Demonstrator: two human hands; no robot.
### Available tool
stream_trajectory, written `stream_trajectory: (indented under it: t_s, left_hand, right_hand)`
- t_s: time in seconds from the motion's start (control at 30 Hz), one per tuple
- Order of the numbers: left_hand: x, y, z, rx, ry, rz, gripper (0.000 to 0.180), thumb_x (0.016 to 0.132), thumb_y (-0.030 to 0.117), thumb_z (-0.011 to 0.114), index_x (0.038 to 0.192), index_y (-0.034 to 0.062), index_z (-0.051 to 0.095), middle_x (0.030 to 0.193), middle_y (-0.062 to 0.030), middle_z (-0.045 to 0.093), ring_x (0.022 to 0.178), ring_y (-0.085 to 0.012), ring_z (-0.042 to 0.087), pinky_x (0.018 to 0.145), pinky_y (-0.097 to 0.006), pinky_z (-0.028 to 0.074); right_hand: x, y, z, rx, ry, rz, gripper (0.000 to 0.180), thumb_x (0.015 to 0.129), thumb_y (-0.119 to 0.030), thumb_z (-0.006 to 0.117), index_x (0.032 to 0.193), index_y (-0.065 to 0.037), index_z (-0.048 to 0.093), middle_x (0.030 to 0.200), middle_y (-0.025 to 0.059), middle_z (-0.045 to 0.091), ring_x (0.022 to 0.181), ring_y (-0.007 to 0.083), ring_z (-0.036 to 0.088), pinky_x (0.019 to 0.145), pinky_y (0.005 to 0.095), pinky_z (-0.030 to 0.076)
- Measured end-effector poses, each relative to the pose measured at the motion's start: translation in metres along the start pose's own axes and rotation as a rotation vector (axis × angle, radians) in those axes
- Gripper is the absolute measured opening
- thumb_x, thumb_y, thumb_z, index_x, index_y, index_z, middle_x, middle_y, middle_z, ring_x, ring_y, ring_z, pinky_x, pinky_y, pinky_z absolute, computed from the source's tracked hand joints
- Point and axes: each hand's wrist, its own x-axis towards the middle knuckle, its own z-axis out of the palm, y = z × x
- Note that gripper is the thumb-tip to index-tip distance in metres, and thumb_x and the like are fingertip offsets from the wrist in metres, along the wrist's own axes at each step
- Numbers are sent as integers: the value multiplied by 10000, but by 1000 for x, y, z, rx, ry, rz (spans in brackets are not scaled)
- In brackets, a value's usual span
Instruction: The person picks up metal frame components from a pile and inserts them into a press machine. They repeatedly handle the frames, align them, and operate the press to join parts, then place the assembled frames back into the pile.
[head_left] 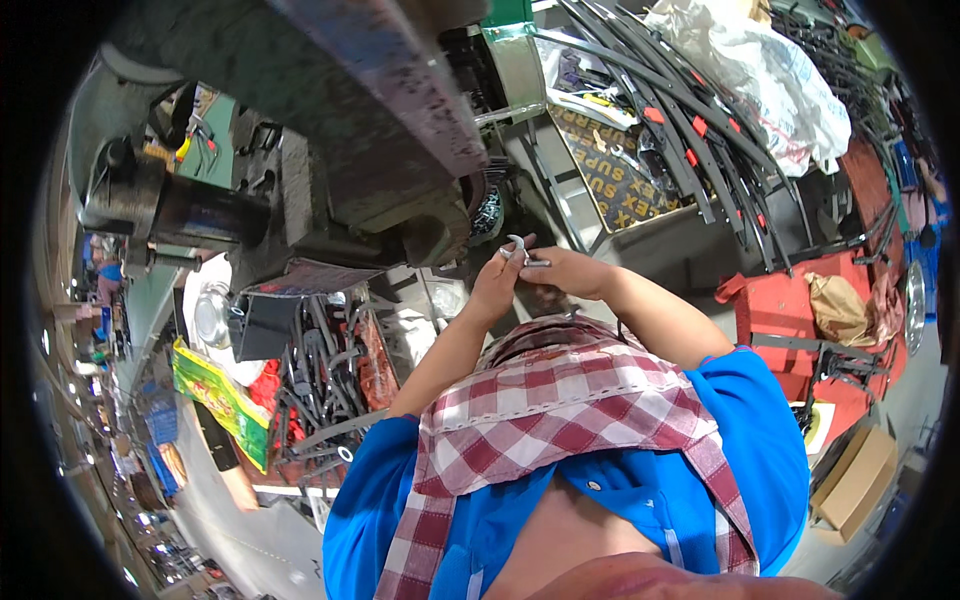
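Note:
Both my hands meet in front of my apron, below the machine. A small silver metal piece with a curved, hook-like end sticks up between them; its exact kind is unclear. My left hand is closed on it with the thumb and fingers pressed together. My right hand closes round the same spot from the other side, and a short silver rod-like end shows at its fingers. The large dark metal machine stands just ahead and to the left of my hands.
An open carton with tools and long black metal strips lies ahead right, beside a white plastic sack. Black metal parts are heaped at left near a green-yellow bag. Red sheeting and a cardboard box are at right.

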Motion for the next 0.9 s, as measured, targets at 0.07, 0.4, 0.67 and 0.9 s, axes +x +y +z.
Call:
stream_trajectory:
  t_s: [0.07, 0.4, 0.67, 0.9]
  left_hand:
    - [0, -27, -4, 211, 119, 58, 536, 1033, 384, 377, 1399, -7, 397, 1239, -71, 563, 1121, -162, 504, 965, -288, 383]
    - [-81, -74, -24, -139, 478, -344, 430, 994, 326, 487, 1262, -5, 550, 1125, -95, 630, 1017, -160, 569, 881, -297, 448]
    - [-125, -63, -26, -261, 661, -313, 403, 1002, 303, 473, 1252, -4, 545, 1072, -93, 646, 930, -164, 625, 806, -299, 471]
    - [-146, -44, -16, -272, 745, -286, 378, 1023, 262, 422, 1269, -6, 523, 1145, -91, 626, 995, -168, 614, 868, -302, 465]
  right_hand:
    - [1, -19, -17, 82, 51, 303, 313, 947, -226, 580, 1187, -24, 577, 843, 35, 600, 661, 125, 533, 580, 273, 457]
    - [75, -59, -221, 144, 1014, -226, 562, 991, -445, 376, 681, -51, 631, 583, 46, 531, 511, 162, 485, 493, 314, 369]
    - [143, -150, -288, 960, 1249, -460, 396, 874, -392, 624, 916, -25, 481, 735, 76, 494, 631, 254, 509, 508, 392, 413]
    - [231, -97, -310, 883, 1254, -173, 234, 820, -171, 506, 949, -27, 639, 1045, 125, 606, 898, 276, 581, 674, 443, 489]
